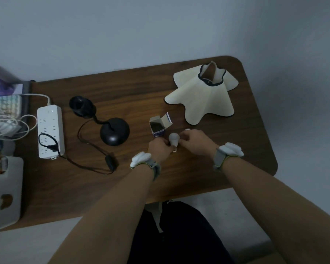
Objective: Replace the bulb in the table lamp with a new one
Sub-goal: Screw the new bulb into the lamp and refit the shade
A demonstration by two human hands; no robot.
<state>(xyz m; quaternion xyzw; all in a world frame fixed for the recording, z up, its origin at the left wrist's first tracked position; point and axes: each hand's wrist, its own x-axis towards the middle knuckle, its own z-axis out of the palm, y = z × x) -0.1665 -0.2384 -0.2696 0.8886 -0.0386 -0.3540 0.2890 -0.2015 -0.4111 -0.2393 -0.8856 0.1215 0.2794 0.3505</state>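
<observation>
Holding the bulb (pixel 174 138) mid-frame between both hands, left hand (pixel 159 147) and right hand (pixel 195 142) pinching its sides, I'd carry it base-first toward the lamp socket (pixel 81 107) at left, twisting gently.

Free room: bare table (pixel 133 92) wood across the upper-middle of the frame, btwn the black lamp base (pixel 114 131) at centre-left and the cream lampshade (pixel 202 98) at upper right. Also open wood along the lower-middle w/ only the forearms over it, and a strip at far right below the shade.

Obstacles: open bulb box (pixel 159 125) just above the left hand (pixel 159 148), near the right hand (pixel 196 142); both hands crowd the bulb (pixel 174 139) at centre. Lamp cord (pixel 91 159) loops across the wood at lower left to the power strip (pixel 50 131). White container (pixel 5 193) blocks the bottom-left edge; clutter w/ cables fills the far left.
</observation>
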